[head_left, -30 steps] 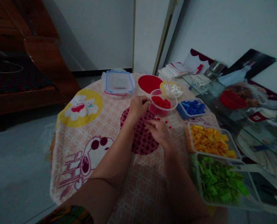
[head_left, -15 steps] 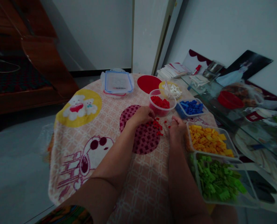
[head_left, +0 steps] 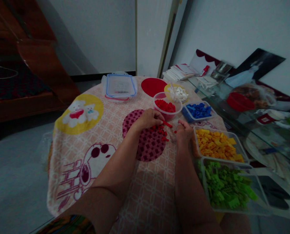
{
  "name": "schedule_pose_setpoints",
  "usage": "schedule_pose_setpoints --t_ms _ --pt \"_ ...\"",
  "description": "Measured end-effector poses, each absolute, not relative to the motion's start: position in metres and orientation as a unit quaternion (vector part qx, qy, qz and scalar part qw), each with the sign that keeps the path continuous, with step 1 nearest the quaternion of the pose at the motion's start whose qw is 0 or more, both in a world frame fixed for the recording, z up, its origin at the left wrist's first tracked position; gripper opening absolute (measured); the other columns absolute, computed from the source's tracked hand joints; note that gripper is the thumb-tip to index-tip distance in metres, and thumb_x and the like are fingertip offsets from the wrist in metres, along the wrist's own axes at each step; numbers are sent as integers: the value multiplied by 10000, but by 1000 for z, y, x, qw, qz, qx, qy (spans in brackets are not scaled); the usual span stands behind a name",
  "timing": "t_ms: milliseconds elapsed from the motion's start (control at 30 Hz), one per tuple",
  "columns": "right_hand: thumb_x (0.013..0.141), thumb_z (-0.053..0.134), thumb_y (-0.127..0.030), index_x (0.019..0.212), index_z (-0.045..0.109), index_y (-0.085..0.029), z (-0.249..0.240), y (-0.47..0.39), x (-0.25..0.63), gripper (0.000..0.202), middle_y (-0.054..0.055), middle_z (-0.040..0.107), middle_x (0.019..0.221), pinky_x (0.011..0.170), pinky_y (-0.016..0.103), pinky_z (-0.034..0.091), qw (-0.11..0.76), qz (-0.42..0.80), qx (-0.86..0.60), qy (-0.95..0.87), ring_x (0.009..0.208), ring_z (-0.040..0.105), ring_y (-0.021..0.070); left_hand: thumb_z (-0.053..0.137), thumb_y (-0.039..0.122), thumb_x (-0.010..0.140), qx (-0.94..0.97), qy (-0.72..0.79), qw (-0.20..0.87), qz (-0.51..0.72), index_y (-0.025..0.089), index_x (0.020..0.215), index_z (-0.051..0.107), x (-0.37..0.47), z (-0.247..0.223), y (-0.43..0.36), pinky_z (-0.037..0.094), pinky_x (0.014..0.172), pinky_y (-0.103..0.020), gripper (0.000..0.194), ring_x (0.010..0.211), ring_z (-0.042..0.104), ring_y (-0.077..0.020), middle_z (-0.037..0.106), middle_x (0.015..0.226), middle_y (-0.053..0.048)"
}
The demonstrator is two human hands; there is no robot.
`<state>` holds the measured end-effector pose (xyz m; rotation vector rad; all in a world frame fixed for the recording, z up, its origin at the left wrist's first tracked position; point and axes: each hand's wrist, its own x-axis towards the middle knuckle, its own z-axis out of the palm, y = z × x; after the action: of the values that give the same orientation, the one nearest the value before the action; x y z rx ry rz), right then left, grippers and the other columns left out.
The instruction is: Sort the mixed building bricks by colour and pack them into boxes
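Small red pieces (head_left: 164,138) lie scattered on the patterned tablecloth (head_left: 147,182). My left hand (head_left: 150,118) is closed on a thin red strip (head_left: 167,124), just in front of the round clear tub of red pieces (head_left: 167,106). To the right of the scattered pieces, my right hand (head_left: 184,130) has its fingers curled together; what they hold, if anything, is too small to make out. A single red bit (head_left: 175,132) lies beside its fingertips.
Boxes of blue (head_left: 198,111), yellow (head_left: 215,144) and green bricks (head_left: 229,187) line the table's right side. White pieces (head_left: 180,94) lie behind the tub. Lids (head_left: 121,85) rest at the back left. A glass table (head_left: 264,139) adjoins on the right.
A thin red strip now shows at my left fingertips, pointing toward my right hand. The view has shifted slightly, and both hands stay near the scattered pieces.
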<state>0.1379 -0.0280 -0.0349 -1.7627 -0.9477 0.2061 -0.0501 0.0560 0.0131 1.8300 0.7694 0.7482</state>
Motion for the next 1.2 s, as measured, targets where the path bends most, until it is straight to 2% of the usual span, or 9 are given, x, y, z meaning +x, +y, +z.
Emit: schedule_pose_setpoints --t_ms 133,300,433,567,733,867,1033,1200 --pt "793 478 -301 1042 791 -151 -37 -29 137 427 127 786 987 870 396 564 530 80 -741 -405 921 727 266 724 190 683 690 328 520 383 160 818 790 -41 16 54 491 539 -207 153 553 631 -119 725 651 -6" --pt "796 475 -312 1069 772 -168 -41 -29 137 427 129 775 1008 827 404 577 525 99 -742 -405 948 725 278 694 157 738 562 382 522 516 142 865 756 -25 16 53 533 574 -217 142 561 636 -108 718 668 -3" --pt "794 471 -333 1102 752 -171 -44 -28 139 447 136 766 1037 769 395 581 518 119 -744 -405 959 721 281 647 117 790 524 390 532 539 134 988 742 -19 16 53 602 671 -270 220 613 685 -124 724 701 -14" --pt "799 472 -330 1094 752 -172 -41 -29 138 436 139 764 1041 815 400 574 515 105 -744 -414 984 721 282 654 113 785 514 374 541 551 136 1033 726 -21 18 52 622 722 -288 259 649 703 -126 737 731 -19" --pt "809 456 -308 1103 751 -180 -36 -31 136 436 138 758 1076 892 414 552 509 109 -741 -423 1039 710 280 657 166 782 549 376 531 524 146 826 716 -30 20 54 571 623 -244 76 573 654 -115 700 650 -7" --pt "803 465 -311 1083 762 -179 -37 -31 136 429 132 763 1065 919 427 543 518 110 -740 -415 1012 709 283 648 191 777 606 397 473 501 153 765 720 -41 23 56 511 574 -226 83 533 612 -113 673 606 -2" --pt "770 485 -314 1002 770 -177 -41 -28 137 393 116 774 988 934 454 530 557 105 -722 -398 963 702 288 650 176 738 749 434 328 378 147 745 776 -53 28 55 501 664 -235 130 621 624 -131 710 644 -14" --pt "742 507 -292 950 775 -177 -42 -26 137 359 117 776 946 935 460 529 570 97 -710 -401 940 699 288 643 134 749 821 423 263 279 156 805 823 -51 26 53 511 744 -252 189 680 655 -150 765 736 -41"
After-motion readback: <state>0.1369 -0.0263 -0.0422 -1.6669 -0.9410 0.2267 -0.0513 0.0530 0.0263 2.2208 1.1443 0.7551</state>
